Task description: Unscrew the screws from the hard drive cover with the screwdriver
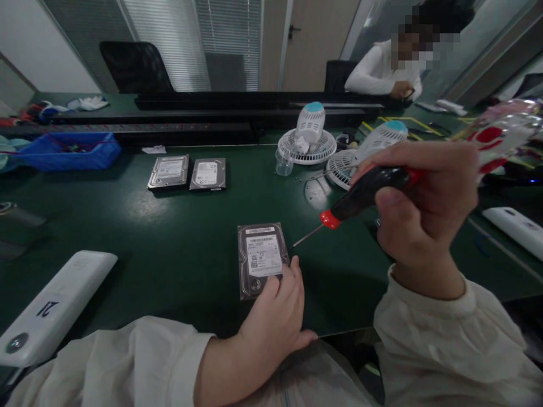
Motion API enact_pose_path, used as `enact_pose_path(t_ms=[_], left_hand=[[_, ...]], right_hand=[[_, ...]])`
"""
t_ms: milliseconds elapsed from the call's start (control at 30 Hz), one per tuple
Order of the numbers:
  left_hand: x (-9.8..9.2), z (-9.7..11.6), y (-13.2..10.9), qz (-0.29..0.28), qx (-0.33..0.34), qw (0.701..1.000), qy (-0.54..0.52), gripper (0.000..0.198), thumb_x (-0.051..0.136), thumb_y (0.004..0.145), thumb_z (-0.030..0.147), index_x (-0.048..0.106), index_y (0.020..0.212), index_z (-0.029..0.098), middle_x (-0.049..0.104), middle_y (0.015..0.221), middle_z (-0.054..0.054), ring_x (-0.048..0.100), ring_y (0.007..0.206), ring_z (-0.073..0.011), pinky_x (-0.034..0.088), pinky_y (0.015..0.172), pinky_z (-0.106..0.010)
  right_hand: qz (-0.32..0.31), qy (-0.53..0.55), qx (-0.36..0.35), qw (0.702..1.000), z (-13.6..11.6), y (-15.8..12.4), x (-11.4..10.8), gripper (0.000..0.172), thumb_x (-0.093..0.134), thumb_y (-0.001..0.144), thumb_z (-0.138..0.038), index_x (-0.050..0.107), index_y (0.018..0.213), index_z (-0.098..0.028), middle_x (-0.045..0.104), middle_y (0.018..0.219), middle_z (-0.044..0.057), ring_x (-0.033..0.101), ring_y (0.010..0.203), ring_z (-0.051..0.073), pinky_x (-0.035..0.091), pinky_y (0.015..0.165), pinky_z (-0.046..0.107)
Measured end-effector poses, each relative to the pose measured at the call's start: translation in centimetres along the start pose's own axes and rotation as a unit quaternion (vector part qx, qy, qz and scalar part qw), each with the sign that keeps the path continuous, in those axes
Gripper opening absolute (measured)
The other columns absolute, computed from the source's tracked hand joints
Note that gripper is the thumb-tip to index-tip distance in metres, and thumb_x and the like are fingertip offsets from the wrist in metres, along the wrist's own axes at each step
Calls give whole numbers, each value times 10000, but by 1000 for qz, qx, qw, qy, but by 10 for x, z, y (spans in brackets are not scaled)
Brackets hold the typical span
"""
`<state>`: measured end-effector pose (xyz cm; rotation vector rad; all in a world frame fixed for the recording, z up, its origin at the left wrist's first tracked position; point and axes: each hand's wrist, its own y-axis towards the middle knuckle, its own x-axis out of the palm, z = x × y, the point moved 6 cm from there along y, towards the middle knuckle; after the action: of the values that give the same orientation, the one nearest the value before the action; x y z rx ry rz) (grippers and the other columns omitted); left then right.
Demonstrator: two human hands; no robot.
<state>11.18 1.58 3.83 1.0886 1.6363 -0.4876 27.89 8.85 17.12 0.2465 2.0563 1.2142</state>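
Note:
A hard drive (262, 254) with a white label lies flat on the dark green table in front of me. My left hand (278, 305) rests over its lower right corner, fingers bent onto the drive's top and right edge, thumb apart from it. Raised at the right, my right hand (424, 198) is closed round the black and red handle of a screwdriver (360, 195). The screwdriver's thin shaft slants down to the left. Its tip is close to the drive's right edge; I cannot tell whether they touch.
Two more hard drives, one (169, 171) beside another (207, 173), lie farther back. White fans (311, 127) and a clear plastic cup (284, 162) stand behind. A blue basket (76, 151) is at left, a white device (59, 305) nearer. Another person (386, 68) sits across.

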Motion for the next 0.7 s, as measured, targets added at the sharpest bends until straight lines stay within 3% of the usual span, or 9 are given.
enact_pose_path(t_ms=[133,300,700], left_hand=[[3,0,2,3,-1,1000,-5,1082,606,870,903,669,1486,16,627,1560,-255,555,1294,-355,457,906,-388],[1,-5,4,19,-13,1000,0,1161,593,822,955,672,1476,-1,631,1559,-247,524,1327,-356,452,951,-391],[5,-5,6,14,-25,1000,-5,1172,568,804,981,703,1439,5,658,1523,-255,577,1286,-370,440,949,-413]], right_hand=[[-7,49,-75,996,-6,4,9,395,592,967,-232,657,1354,-281,700,1078,75,668,861,227,504,737,398],[-33,84,-63,994,-7,5,16,437,594,939,-167,674,1350,-292,724,1139,88,677,941,260,515,827,451],[-44,108,-72,991,-10,8,21,544,654,822,-112,686,1336,-287,727,1095,72,644,858,243,498,771,441]])
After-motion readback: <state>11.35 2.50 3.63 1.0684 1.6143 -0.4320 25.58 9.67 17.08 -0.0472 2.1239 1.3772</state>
